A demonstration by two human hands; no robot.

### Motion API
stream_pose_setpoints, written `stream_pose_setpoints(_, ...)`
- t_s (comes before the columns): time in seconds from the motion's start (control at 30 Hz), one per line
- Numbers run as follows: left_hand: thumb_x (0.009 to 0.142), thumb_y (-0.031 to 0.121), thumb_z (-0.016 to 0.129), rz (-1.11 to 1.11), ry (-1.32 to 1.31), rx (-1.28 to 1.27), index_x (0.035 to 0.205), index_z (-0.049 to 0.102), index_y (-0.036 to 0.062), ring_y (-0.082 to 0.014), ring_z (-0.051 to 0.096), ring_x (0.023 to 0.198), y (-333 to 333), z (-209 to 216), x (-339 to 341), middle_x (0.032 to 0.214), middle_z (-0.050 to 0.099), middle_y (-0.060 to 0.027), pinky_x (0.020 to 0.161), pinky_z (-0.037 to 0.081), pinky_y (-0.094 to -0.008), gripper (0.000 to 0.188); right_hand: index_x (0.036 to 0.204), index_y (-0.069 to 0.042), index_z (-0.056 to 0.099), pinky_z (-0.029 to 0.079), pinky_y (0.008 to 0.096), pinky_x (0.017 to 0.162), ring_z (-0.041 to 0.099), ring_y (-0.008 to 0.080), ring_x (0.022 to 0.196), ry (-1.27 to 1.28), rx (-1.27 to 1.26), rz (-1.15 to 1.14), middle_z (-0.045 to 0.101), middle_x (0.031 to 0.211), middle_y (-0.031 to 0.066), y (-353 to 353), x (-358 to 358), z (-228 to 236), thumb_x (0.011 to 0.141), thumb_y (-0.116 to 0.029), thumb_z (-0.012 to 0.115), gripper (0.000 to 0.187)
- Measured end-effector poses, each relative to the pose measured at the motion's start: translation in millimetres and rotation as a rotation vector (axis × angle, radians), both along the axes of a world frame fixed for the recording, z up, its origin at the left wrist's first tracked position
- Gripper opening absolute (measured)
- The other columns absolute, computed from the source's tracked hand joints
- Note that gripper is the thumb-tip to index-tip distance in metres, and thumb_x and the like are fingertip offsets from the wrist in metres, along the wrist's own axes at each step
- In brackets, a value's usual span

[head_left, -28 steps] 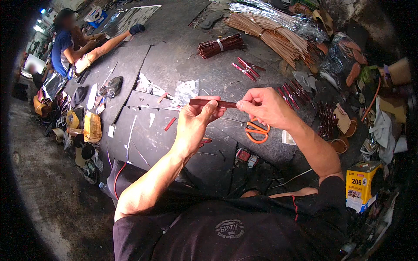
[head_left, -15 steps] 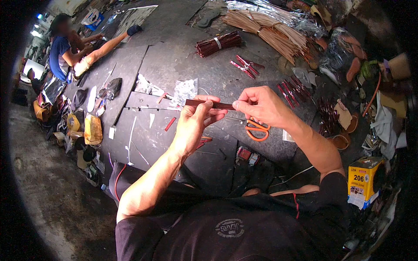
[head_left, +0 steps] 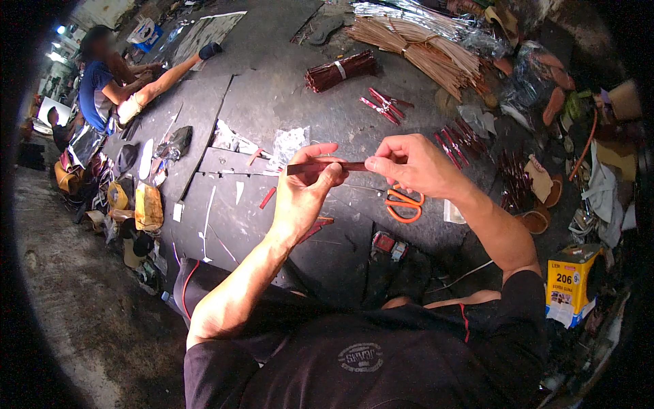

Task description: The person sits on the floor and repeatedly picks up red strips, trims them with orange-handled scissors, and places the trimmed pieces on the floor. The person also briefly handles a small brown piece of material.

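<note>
A narrow dark-red strip, like a leather strap (head_left: 304, 168), runs level between my hands above the black work surface. My left hand (head_left: 298, 204) is closed on it, the thumb pressing from the near side and the index finger stretched along the far side. My right hand (head_left: 415, 165) pinches the strip's right end between thumb and fingers. Just below my right hand lies a pair of scissors with orange handles (head_left: 405, 211), its blades largely out of sight. A short red strip (head_left: 268, 198) rests left of my left hand.
Beyond my hands lie a tied bundle of dark-red strips (head_left: 340, 70), loose red strips (head_left: 385, 104) and a bundle of tan strips (head_left: 422, 53). A yellow can (head_left: 567, 281) stands at right. Another person (head_left: 102, 88) sits at the far left, beside assorted clutter.
My left thumb has slid slightly right along the strip, and the left fingers have shifted, with the index finger now raised past its far edge. My right hand keeps its pinch.
</note>
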State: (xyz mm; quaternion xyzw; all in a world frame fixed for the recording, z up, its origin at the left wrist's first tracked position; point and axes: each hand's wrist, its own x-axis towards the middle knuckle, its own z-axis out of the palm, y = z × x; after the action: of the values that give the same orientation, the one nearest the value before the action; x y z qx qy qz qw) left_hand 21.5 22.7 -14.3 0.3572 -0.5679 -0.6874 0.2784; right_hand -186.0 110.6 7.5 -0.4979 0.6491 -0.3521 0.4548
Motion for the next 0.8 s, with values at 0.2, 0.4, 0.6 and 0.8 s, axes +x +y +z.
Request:
stream_pose_setpoints(0.2,0.093,0.005,0.065,0.112,-0.024,-0.225,0.116,0.059,-0.0015,-0.0149,0.068,0.094,-5.8,9.0,-6.2,0.105,0.070,-0.0110,0.086,0.055,-0.0280,0.025,0.098,-0.002,0.066,0.054,0.0278,0.063,0.065,0.0101,0.071,-0.194,-0.091,-0.017,0.067,0.080,0.0041,20.0,45.5,26.8,0.093,-0.016,0.068,0.015)
stream_pose_setpoints(0.4,0.094,0.007,0.066,0.082,0.359,-0.001,0.118,0.058,0.0007,-0.0142,0.067,0.093,-23.0,41.0,-10.5,0.104,0.069,-0.0085,0.084,0.054,-0.0288,0.026,0.106,-0.005,0.068,0.048,0.0417,0.092,0.063,0.0305,0.107,0.013,-0.425,0.551,0.066,0.111,0.0153,23.7,42.4,-12.6,0.090,-0.033,0.069,0.032)
stream_pose_setpoints(0.6,0.093,0.009,0.067,-0.041,0.614,0.129,0.119,0.058,0.0034,-0.0137,0.065,0.093,-47.3,47.1,-0.5,0.105,0.068,-0.0077,0.087,0.053,-0.0271,0.027,0.115,0.002,0.060,0.050,0.0467,0.093,0.063,0.0377,0.107,0.811,0.012,0.417,0.065,0.113,0.0230,74.9,-40.0,-231.5,0.084,-0.050,0.069,0.061)
stream_pose_setpoints(0.8,0.095,0.009,0.065,0.069,0.661,0.171,0.122,0.058,0.0041,-0.0143,0.065,0.097,-49.3,57.7,8.1,0.108,0.067,-0.0075,0.088,0.054,-0.0267,0.028,0.129,0.007,0.041,0.045,0.0471,0.100,0.056,0.0411,0.118,0.733,0.274,0.360,0.055,0.124,0.0282,90.7,-30.8,-228.1,0.075,-0.034,0.083,0.080)
